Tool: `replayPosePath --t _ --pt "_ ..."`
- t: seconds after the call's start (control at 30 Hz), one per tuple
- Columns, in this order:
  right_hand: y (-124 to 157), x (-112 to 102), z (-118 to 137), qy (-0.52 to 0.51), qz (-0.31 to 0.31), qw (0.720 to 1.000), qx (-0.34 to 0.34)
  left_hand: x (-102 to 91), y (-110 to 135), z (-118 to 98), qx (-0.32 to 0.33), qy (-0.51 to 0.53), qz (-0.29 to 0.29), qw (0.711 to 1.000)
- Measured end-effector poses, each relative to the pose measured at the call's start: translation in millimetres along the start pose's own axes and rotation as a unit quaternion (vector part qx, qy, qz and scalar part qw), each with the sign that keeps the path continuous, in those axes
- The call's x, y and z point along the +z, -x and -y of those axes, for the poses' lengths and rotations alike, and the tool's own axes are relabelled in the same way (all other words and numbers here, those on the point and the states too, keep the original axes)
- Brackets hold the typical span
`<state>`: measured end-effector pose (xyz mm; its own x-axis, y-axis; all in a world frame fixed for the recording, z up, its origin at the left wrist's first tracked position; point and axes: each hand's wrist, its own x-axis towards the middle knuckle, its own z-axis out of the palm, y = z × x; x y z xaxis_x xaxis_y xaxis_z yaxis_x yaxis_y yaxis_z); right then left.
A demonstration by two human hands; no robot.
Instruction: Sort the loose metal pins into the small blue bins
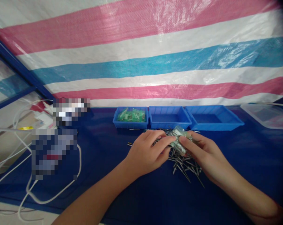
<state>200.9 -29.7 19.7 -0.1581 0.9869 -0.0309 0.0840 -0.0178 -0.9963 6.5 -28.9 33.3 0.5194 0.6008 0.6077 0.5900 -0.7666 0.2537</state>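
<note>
Between my two hands, above the table, is a small clear plastic packet (178,142) with a shiny, silvery look; its contents are too small to tell. My left hand (148,151) pinches its left side with closed fingers. From the other side my right hand (203,148) grips it, thumb pressed on top. Beneath them lies a loose pile of thin metal rods (183,167), pointing in many directions and partly hidden by my hands.
Three blue bins stand in a row behind my hands: the left bin (130,125) holds small green packets (132,115), then come a middle bin (169,125) and a right bin (217,125). A clear plastic lid or tray (267,117) lies far right. White cables (79,162) loop at left.
</note>
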Motion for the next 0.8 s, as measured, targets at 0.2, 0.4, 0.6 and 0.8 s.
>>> replayPosePath --t 0.2,0.4,0.6,0.8 --pt "3.4 -6.0 -0.4 0.256 -0.144 0.913 -0.283 -1.5 -1.7 -6.1 -0.175 0.205 0.081 0.959" --pt "8.9 -1.6 -2.6 0.367 -0.062 0.792 -0.484 13.9 1.8 2.2 -0.355 0.416 0.091 0.832" --pt "7.2 0.3 -3.4 0.434 -0.044 0.757 -0.486 8.7 -4.8 4.3 -0.361 0.511 0.06 0.777" --pt "6.5 3.8 1.8 0.416 -0.058 0.782 -0.461 -2.8 -8.8 28.1 -0.382 0.411 -0.099 0.822"
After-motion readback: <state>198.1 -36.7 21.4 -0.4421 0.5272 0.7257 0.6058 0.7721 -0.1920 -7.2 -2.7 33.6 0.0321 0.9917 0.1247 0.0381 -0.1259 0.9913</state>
